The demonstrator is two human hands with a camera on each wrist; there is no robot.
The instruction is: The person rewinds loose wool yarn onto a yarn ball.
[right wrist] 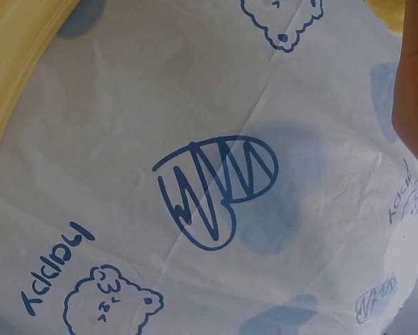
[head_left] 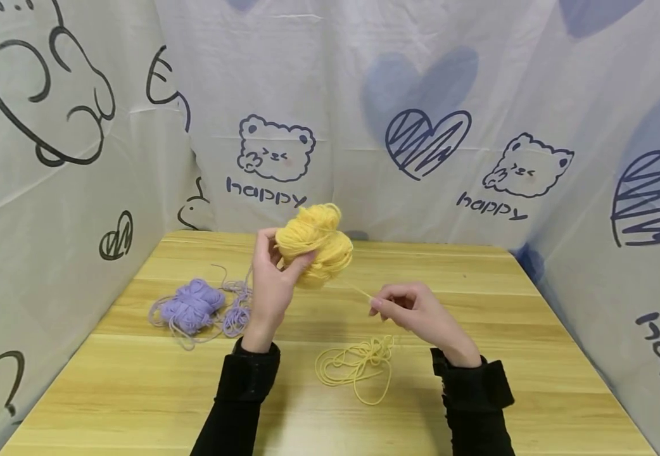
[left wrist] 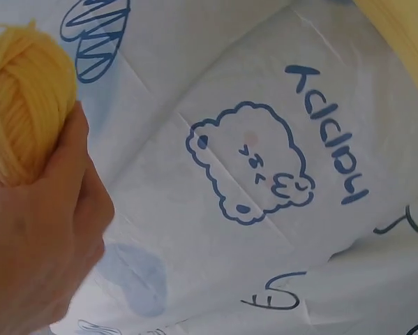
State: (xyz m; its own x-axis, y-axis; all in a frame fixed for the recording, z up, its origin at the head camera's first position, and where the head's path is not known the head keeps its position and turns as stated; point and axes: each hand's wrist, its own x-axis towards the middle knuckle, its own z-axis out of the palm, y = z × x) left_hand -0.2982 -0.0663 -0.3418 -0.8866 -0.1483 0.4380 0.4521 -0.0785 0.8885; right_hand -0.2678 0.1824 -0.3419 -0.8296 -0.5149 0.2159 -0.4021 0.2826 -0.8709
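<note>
Left hand raised above the table, fingers and thumb curled round a yellow skein, gripping it at its near-left side; same grip seen in the left wrist view, palm below, skein bulging out over the thumb. Right hand lower and to the right of that grip, well apart from it, fingertips pinched together on a thin yellow strand slanting up-left toward the skein; whether the strand reaches the skein cannot be told. Below the pinch, just toward the body, a loose yellow tangle lying in open loops on the table. Left of the held skein and lower, flat on the table, a purple skein with loose purple loops trailing at its right side, close beside the left wrist. Black sleeves on both forearms. Round three sides of the table, a white cloth printed with bears, blue hearts and the word "happy"; right wrist view filled mostly by that cloth, only an edge of the hand at the right border, its pinch out of sight there.
</note>
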